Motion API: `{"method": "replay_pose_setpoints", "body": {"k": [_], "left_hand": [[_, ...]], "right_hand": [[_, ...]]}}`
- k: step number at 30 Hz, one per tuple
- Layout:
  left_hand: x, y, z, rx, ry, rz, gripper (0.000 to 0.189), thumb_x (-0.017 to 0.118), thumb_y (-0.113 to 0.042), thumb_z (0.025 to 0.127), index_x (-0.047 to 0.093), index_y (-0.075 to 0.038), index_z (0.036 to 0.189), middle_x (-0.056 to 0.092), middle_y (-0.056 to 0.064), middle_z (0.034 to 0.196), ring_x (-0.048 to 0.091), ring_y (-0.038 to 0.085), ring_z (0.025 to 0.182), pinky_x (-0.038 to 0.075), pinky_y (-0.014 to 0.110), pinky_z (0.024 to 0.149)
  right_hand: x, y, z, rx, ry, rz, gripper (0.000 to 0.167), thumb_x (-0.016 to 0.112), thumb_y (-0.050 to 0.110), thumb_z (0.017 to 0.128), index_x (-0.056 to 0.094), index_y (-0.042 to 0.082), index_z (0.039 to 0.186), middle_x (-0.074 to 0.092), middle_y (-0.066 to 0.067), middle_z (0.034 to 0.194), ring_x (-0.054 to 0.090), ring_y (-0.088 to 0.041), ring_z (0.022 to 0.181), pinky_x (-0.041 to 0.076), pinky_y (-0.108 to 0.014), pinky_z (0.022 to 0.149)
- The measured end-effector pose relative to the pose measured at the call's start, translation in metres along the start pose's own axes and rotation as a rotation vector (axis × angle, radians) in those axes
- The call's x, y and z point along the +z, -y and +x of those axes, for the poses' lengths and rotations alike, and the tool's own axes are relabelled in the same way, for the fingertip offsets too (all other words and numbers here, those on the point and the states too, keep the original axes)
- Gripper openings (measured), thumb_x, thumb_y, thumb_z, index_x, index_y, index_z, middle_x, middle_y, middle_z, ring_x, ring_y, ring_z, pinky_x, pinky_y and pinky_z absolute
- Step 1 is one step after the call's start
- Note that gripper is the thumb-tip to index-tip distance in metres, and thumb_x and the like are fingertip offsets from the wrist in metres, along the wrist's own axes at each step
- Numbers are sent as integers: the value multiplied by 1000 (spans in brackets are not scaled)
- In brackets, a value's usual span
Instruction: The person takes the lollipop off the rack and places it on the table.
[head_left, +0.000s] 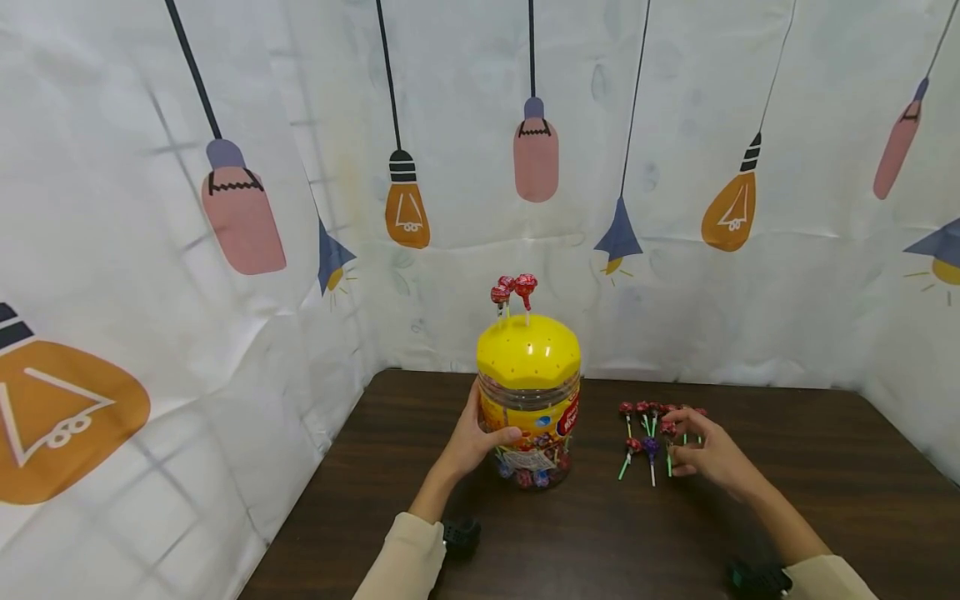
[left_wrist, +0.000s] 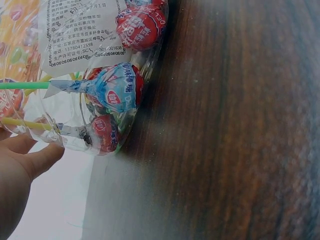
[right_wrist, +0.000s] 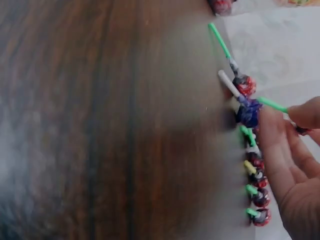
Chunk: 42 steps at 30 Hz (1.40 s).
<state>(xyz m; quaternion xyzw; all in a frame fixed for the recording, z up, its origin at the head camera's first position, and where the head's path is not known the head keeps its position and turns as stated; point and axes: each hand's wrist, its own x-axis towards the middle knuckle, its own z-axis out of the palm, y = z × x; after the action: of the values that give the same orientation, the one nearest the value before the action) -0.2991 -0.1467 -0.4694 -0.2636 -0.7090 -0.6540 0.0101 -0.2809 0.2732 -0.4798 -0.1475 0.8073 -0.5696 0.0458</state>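
A clear plastic jar [head_left: 536,417] with a yellow domed lid [head_left: 528,358] stands on the table. Several wrapped lollipops [head_left: 526,286] stick up from the lid, heads upward, and more lollipops [left_wrist: 114,87] show through the jar's wall. My left hand [head_left: 474,437] grips the jar's left side, thumb across the front label. To the right of the jar, my right hand [head_left: 711,457] pinches a lollipop by its green stick [right_wrist: 272,104] between thumb and fingers. Beside those fingers lies a purple-wrapped lollipop [head_left: 651,445] with a white stick.
Several red-wrapped lollipops [head_left: 627,408] lie in a row behind and left of my right hand. One more red lollipop [head_left: 633,446] lies in front of the row. The dark wooden table [head_left: 585,542] ends at a white curtain [head_left: 465,317] printed with lamps.
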Motion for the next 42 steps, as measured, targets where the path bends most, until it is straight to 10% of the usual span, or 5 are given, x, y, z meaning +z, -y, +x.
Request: {"method": "replay_pose_setpoints", "body": {"k": [42], "left_hand": [[1,0,1,-2,5,-20,101,80,-44,88,10,-46,161,40,-1,157,51,24,136,47,49,113]], "right_hand": [[-7,-4,4,129,162,-238,38,66,7,97,51,-4,130,54,-7,81,47,-14,63,43,-29,52]]}}
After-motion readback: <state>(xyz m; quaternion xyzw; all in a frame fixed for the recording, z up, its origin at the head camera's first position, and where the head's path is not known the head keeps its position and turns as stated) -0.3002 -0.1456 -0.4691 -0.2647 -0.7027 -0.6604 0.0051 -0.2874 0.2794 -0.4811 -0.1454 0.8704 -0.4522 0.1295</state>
